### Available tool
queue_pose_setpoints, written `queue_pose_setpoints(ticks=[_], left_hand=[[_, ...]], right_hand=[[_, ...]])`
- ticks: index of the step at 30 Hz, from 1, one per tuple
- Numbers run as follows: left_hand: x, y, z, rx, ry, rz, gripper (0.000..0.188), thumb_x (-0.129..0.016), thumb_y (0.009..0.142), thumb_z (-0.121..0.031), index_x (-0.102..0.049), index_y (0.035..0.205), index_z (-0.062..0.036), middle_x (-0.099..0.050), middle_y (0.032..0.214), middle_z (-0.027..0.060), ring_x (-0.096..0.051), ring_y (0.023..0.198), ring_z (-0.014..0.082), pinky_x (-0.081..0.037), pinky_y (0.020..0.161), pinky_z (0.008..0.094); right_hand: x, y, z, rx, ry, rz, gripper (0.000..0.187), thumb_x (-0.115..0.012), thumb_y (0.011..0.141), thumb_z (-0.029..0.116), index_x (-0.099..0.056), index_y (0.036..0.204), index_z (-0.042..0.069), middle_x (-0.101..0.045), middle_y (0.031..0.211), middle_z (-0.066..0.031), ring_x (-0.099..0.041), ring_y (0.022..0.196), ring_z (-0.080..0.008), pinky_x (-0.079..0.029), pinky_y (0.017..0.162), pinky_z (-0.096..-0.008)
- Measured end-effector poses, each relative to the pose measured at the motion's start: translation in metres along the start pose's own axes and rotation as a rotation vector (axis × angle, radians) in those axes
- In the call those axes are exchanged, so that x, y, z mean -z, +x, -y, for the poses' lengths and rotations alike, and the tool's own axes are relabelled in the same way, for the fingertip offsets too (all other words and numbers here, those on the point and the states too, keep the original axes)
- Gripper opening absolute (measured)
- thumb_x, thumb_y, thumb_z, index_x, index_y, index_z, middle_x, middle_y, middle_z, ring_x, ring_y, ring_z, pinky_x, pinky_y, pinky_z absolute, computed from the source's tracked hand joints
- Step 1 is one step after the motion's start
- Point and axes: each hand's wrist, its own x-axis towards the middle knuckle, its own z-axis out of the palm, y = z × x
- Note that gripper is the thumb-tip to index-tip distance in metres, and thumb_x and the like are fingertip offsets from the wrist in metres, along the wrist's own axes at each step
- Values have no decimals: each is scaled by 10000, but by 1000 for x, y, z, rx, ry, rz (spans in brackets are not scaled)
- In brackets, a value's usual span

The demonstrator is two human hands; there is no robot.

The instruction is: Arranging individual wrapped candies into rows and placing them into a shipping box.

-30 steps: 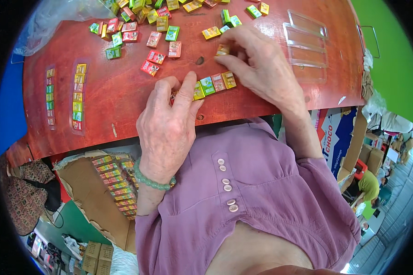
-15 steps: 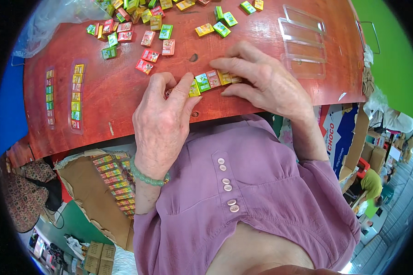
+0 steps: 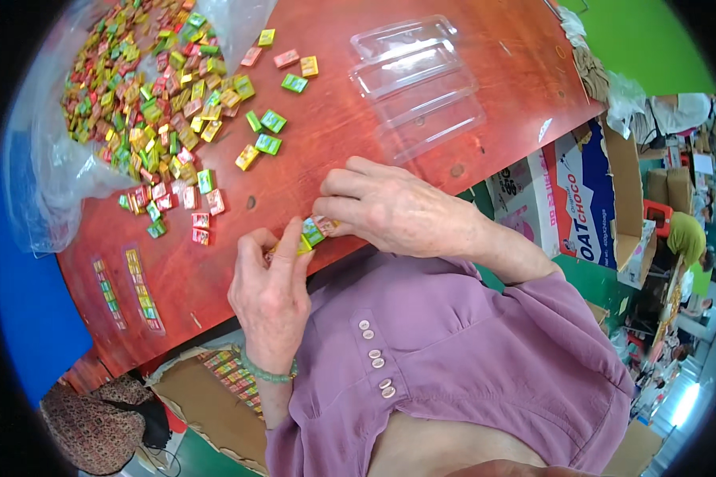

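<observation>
A short row of small boxes [image 3: 313, 232], with yellow, green and reddish faces showing, lies between the two hands close to the near edge of the table. The left hand [image 3: 270, 278] pinches the left end of the row, its thumb on the near side and its forefinger laid along the far side. The right hand [image 3: 394, 205] closes over the right end with its fingers bent; how its thumb sits is mostly hidden. The hands are near each other, with a few box faces visible between them.

Just beyond the left hand, two red boxes [image 3: 201, 229] lie on the red tabletop [image 3: 310, 151]. Farther off, more loose boxes [image 3: 272, 122] are scattered in green, yellow and red, and at the far left a large heap of boxes [image 3: 151, 103] spreads from a clear plastic bag [image 3: 56, 171]. On the left side of the table, two narrow filled strips [image 3: 142, 290] lie side by side, each carrying a line of boxes. Beyond the right hand, clear plastic trays [image 3: 415, 79] lie in an overlapping stack.

A green bead bracelet [image 3: 267, 373] circles the left wrist. Below the table, an open cardboard box [image 3: 203, 405] on the left holds packed rows, and a printed carton [image 3: 585, 195] stands on the right.
</observation>
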Motion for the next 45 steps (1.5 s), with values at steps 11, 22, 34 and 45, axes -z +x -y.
queue_pose_setpoints(ticks=[11,22,34,45], left_hand=[[-45,84,-63,-211,-14,-29,323,-772,847,-147,-697,1158,-106,-539,979,86,-643,836,263,-531,635,403],[-86,110,-76,-167,-42,27,342,-756,876,-173,-684,1199,-89,-530,991,109,-651,865,276,-560,664,410],[-93,104,-79,-328,113,-3,474,-757,870,-247,-629,1240,21,-514,1043,115,-629,870,253,-563,692,365],[-94,90,-70,-247,-90,-104,542,-821,832,-168,-611,1301,3,-592,1105,172,-668,941,305,-575,720,407]], right_hand=[[82,-50,-42,-154,-164,-126,299,-758,859,152,-696,1120,20,-648,1068,-123,-645,977,-315,-551,809,-404],[100,-64,-92,-274,-78,-67,308,-759,879,147,-715,1163,35,-639,1089,-105,-652,995,-279,-544,834,-380],[98,-77,-96,-227,-180,-168,347,-815,818,148,-724,1140,55,-681,1069,-83,-645,997,-267,-544,837,-365],[63,-103,-80,-214,-492,-302,484,-792,830,273,-699,1248,48,-662,1357,-88,-608,1207,-297,-501,1005,-399]])
